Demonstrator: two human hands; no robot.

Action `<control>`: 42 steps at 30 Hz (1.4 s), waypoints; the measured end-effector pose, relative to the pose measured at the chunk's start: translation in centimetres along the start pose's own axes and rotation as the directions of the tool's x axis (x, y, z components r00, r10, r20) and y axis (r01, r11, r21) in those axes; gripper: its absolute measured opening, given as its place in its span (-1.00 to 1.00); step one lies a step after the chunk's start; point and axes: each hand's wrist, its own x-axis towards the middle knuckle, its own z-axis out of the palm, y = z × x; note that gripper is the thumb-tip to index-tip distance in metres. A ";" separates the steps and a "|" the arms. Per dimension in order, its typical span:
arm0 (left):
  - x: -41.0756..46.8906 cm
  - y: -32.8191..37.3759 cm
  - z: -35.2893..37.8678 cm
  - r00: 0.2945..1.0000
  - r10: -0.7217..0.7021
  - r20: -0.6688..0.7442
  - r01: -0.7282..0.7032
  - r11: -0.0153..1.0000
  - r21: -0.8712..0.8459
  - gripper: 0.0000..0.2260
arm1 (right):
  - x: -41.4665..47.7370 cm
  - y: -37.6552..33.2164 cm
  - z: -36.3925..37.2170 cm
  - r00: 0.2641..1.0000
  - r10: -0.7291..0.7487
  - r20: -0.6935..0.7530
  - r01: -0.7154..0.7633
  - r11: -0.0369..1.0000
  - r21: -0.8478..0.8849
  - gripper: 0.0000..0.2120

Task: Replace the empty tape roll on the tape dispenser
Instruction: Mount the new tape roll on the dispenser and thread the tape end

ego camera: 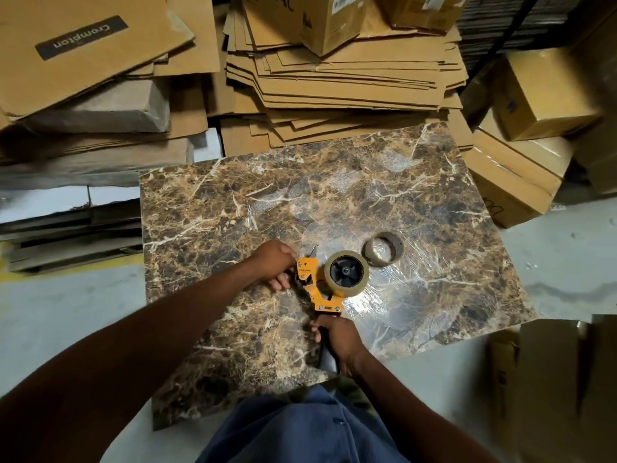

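Orange tape dispenser (pixel 317 289) lying on its side, full tape roll (pixel 346 274) mounted, empty cardboard core (pixel 383 248) just beside

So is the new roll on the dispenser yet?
Yes: a full roll sits on the dispenser hub; the empty core lies apart on the table.

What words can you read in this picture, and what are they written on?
"Crompton": upside down, on the dark label of the flat cardboard box top left.
"AL": end of a cut-off word on the box at top.
Orange tape dispenser: small print, too blurred.
White box stickers: too small.

Marble slab (pixel 334 182), cardboard stacks (pixel 334 78) (flattened), grey floor (pixel 66 312)
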 end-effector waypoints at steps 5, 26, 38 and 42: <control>0.2 -0.4 -1.2 0.984 -0.157 0.087 0.176 0.935 -0.306 -0.75 | 0.2 -0.2 -0.4 0.948 -0.282 -0.149 0.219 0.915 -0.337 -0.82; 5.8 4.9 -11.0 0.992 0.086 -0.094 -0.061 0.969 0.240 -0.82 | 4.1 -8.5 2.8 0.702 -0.706 0.097 0.409 0.288 -0.866 -0.87; 8.6 3.0 -10.6 0.956 0.186 -0.226 -0.094 0.926 0.365 -0.71 | 6.3 -9.8 3.4 0.748 -0.637 0.188 0.346 0.133 -0.929 -0.71; 8.7 2.6 -9.8 0.952 0.241 -0.190 -0.144 0.897 0.417 -0.73 | 6.0 -8.8 1.9 0.770 -0.612 0.179 0.322 0.131 -0.938 -0.69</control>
